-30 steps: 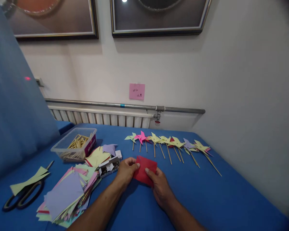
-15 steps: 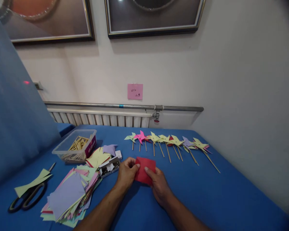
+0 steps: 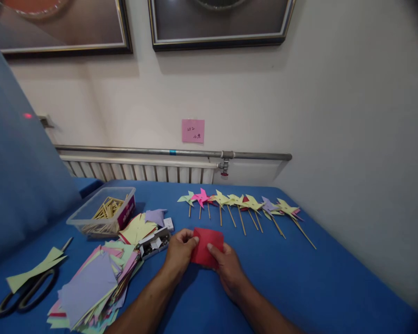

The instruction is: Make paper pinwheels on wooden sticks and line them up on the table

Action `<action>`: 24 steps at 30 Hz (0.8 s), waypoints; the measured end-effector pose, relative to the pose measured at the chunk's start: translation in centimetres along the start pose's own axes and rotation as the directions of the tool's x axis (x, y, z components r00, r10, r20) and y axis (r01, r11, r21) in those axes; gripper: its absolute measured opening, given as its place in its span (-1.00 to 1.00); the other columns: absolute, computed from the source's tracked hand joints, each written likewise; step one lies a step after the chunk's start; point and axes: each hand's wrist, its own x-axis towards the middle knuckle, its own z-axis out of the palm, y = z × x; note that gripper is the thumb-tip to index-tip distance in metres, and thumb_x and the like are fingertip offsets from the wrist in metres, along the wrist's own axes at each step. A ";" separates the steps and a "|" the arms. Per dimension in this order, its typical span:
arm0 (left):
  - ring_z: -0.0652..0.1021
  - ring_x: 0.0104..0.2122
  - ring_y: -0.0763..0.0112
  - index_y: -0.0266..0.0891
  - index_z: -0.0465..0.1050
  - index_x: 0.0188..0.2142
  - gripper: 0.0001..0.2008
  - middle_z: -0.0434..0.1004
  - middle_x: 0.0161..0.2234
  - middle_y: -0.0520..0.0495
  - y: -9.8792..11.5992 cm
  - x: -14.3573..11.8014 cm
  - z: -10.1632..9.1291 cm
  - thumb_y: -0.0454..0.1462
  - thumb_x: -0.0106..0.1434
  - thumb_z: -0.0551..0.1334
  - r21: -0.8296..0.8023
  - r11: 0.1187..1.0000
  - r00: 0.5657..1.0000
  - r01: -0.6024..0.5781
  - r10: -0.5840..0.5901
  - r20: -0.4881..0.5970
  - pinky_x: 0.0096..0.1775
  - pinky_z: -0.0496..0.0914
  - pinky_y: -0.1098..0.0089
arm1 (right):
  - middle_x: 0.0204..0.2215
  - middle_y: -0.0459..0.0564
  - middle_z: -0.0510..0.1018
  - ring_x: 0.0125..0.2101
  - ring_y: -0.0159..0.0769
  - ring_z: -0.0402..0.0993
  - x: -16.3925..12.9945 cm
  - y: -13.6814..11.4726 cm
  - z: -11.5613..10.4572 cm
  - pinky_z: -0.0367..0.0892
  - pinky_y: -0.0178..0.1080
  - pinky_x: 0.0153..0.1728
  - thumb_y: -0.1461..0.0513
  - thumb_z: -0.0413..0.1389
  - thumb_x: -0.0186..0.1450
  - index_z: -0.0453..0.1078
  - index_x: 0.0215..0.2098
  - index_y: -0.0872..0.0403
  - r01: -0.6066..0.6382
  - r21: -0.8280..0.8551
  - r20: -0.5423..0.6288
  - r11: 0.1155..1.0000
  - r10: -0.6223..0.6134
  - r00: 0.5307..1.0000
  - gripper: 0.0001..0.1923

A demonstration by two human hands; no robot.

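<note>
Left hand (image 3: 179,251) and right hand (image 3: 231,269) both pinching red paper (image 3: 204,245), one each side, over table (image 3: 299,287) well in from right edge; paper stack (image 3: 87,288) left of hands; pinwheels (image 3: 253,203) in row along far edge; tub (image 3: 127,212) of sticks (image 3: 108,208) near far left corner

Left forearm (image 3: 148,299) bare, rising toward 1 o'clock; right forearm (image 3: 264,311) bare, toward 10. My left hand (image 3: 179,253) and right hand (image 3: 231,270) near each other, both pinching. Left thumb (image 3: 193,241) on top, aimed at 2; right thumb (image 3: 214,252) at 10.
</note>
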 end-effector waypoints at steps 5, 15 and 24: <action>0.40 -0.61 0.50 -0.23 0.49 -0.53 -0.66 0.49 -0.62 0.08 0.6 -0.3 0.1 -0.14 -0.21 0.54 -0.072 0.996 0.999 0.049 -0.049 0.005 -0.48 0.27 0.48 | -0.29 0.05 0.78 -0.32 -0.06 0.69 -0.1 0.1 -0.2 0.55 -0.07 -0.18 -0.05 0.52 0.09 0.64 -0.15 0.05 0.044 0.006 0.019 0.999 -0.044 0.999 -0.51; 0.40 -0.64 0.51 -0.27 0.52 -0.48 -0.70 0.50 -0.62 0.05 0.9 -0.7 0.1 -0.21 -0.22 0.51 -0.202 0.963 0.984 0.177 -0.166 0.072 -0.51 0.25 0.47 | -0.21 0.06 0.79 -0.19 0.00 0.70 -0.5 -0.1 -0.1 0.52 0.00 -0.01 -0.08 0.54 0.08 0.66 -0.07 0.05 0.064 -0.011 0.049 0.998 -0.063 0.997 -0.43; 0.48 -0.58 0.48 -0.28 0.56 -0.40 -0.55 0.59 -0.54 0.04 1.8 -1.0 0.1 -0.17 -0.28 0.63 -0.333 0.928 0.985 0.169 -0.143 0.102 -0.44 0.37 0.43 | -0.22 0.07 0.79 -0.14 0.05 0.70 -0.2 0.3 -0.6 0.51 0.06 0.04 -0.11 0.56 0.02 0.68 -0.07 0.06 0.052 -0.040 0.042 0.998 -0.050 0.998 -0.37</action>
